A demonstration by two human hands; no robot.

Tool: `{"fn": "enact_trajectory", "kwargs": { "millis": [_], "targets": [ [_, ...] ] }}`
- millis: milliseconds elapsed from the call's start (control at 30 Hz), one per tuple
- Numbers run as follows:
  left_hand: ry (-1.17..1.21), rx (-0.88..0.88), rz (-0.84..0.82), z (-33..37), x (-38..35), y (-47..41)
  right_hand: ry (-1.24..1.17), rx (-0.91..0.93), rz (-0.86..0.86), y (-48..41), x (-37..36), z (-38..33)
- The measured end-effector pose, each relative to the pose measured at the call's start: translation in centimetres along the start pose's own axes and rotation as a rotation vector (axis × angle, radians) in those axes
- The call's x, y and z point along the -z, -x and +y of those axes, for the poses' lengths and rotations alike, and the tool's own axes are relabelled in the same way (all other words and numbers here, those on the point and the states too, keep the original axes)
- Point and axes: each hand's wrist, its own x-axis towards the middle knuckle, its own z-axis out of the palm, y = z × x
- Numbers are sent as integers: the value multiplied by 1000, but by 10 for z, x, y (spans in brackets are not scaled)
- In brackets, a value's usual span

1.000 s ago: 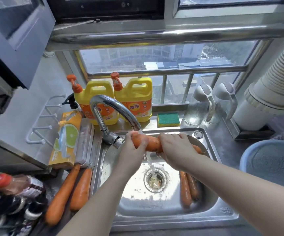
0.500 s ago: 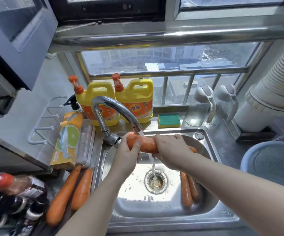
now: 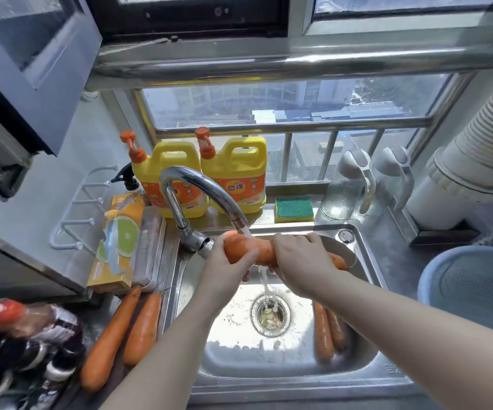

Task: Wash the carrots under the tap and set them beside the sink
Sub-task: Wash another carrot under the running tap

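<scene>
A carrot is held level over the sink, directly under the tap, from which water is running onto its thick end and on down to the drain. The left hand is wrapped around the thick end, thumb on top. The right hand is closed over the middle of the same carrot, and the thin tip is seen past its wrist. The two hands are set close together on the carrot but not touching.

Two carrots are lying side by side in the basin, right of the drain. Two washed carrots are laid on the counter just left of the sink, touching along part of their length; whether they are wet cannot be told. Behind the tap two yellow bottles are stood on the ledge, with a sponge to their right.
</scene>
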Motion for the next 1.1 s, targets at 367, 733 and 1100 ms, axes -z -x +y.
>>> {"fn": "enact_trajectory", "kwargs": {
  "millis": [367,733,1100],
  "targets": [
    [323,303,76,10,-5,-6,49,101,-33,-8,18,4],
    [-60,56,104,4,7,-5,-326,97,-134,-19,10,4],
    [4,182,142,-4,10,-20,-96,180,103,-24,6,-5]
  ]
}}
